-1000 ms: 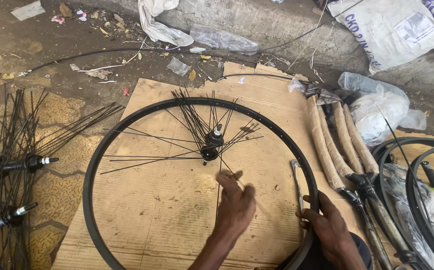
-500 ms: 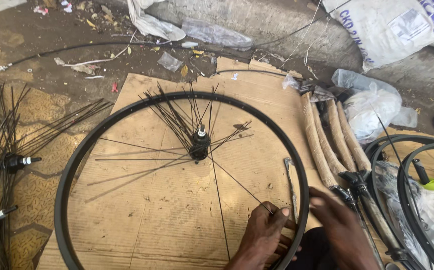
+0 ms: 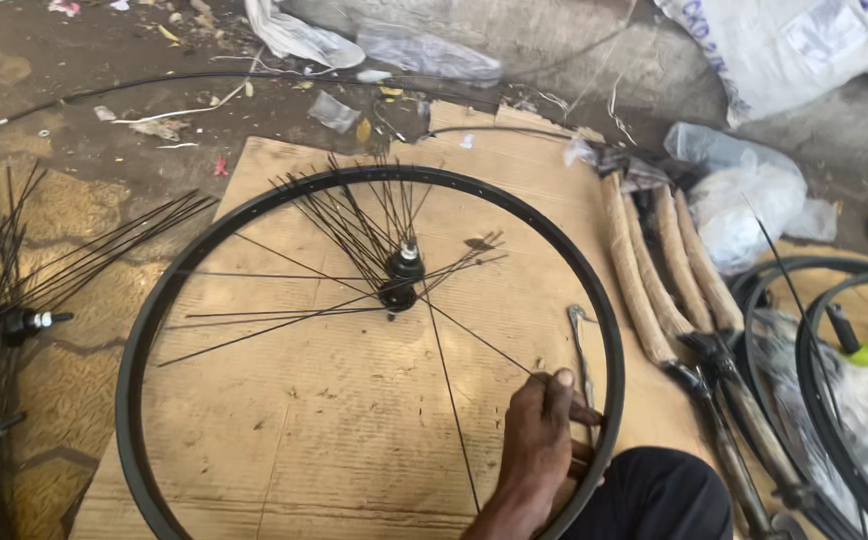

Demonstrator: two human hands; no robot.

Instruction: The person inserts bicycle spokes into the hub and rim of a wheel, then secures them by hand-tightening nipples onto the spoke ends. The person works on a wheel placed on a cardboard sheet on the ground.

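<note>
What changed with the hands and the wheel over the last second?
The left hand moved from mid-wheel to the near right of the rim, where it now pinches a spoke. The right hand has left view. Hub, cardboard and spanner stayed put.

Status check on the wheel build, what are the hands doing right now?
One hand in view, which one unclear, fingers pinching a spoke near the black rim. Other hand out of sight. Hub on cardboard, spokes fanned loose. Metal tool lying beside the hand.

Person, own body: one hand [image 3: 539,440] with bare forearm in view, no sleeve, glove, ring or watch showing. Leg in dark, near-black trousers [image 3: 654,495], plain cloth, no markings visible.
</note>
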